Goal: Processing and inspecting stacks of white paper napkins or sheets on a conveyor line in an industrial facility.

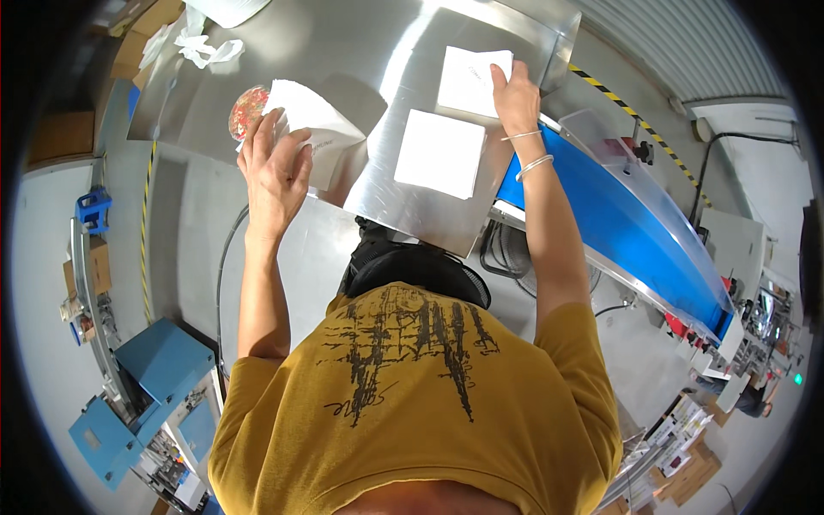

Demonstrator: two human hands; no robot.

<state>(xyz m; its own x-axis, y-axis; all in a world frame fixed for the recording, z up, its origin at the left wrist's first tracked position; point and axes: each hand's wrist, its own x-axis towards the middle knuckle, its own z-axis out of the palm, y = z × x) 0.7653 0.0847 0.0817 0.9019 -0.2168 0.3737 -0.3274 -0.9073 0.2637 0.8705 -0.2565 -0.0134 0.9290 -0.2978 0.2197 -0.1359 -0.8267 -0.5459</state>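
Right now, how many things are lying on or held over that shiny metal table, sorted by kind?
Flat white square paper packets: 3, one held in the left hand at, one under the right hand at, one lying free at
Round clear dish with red and yellow bits: 1
Crumpled white plastic wrap: 1
Total: 5

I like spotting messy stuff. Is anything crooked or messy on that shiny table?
Mostly tidy. Two white sheets lie flat; the right hand touches the far one. Crumpled white plastic sits at the far left corner, the only untidy bit.
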